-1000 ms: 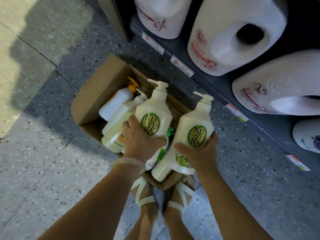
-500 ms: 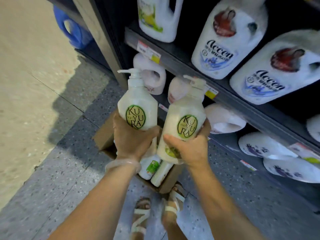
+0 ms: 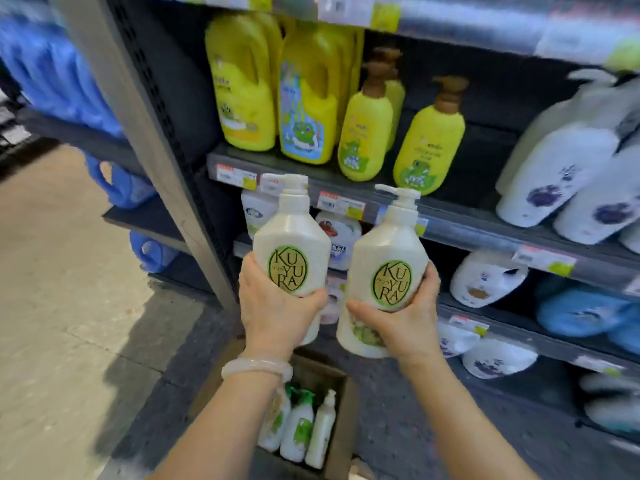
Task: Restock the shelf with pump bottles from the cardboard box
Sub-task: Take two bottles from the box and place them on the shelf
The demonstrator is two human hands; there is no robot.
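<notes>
My left hand (image 3: 273, 306) is wrapped around the lower half of a cream pump bottle (image 3: 292, 244) with a green oval label. A second matching pump bottle (image 3: 388, 261) is gripped by my right hand (image 3: 408, 320). Both bottles stand upright, side by side, in front of the shelf edge (image 3: 450, 216) that carries the yellow bottles. Far below, on the floor, the cardboard box (image 3: 341, 441) is open with three more pump bottles (image 3: 298, 427) inside.
Yellow jugs (image 3: 249, 88) and yellow pump bottles (image 3: 429, 140) fill the shelf above my hands. White bottles (image 3: 554, 174) lean at the right. Lower shelves hold white and blue jugs (image 3: 581, 313). A grey upright post (image 3: 145, 133) bounds the shelf at left; beyond it blue jugs (image 3: 62, 74).
Both hands have lifted the two bottles from the box up to shelf height. My view has risen from the floor and bottom shelves to the yellow-bottle shelf.
</notes>
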